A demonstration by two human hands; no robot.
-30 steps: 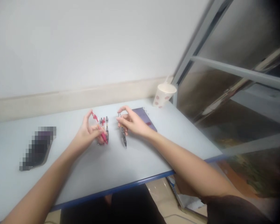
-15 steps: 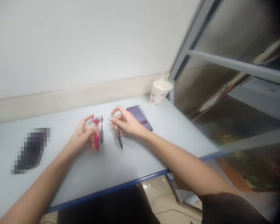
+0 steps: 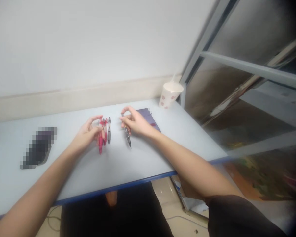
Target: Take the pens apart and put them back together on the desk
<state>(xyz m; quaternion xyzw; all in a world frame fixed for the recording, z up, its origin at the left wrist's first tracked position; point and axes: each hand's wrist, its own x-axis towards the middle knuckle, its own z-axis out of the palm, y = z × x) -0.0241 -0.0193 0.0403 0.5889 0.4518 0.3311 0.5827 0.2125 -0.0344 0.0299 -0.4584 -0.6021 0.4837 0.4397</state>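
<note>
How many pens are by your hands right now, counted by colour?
Red pens: 2
Dark grey pens: 2
Total: 4

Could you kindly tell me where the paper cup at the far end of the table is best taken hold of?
Wrap the right hand around the middle of the paper cup from the near side, below the rim. Its tapered round body suits an encircling grip, and with the wall behind it and the window frame at its right, the near side looks most open.
</note>
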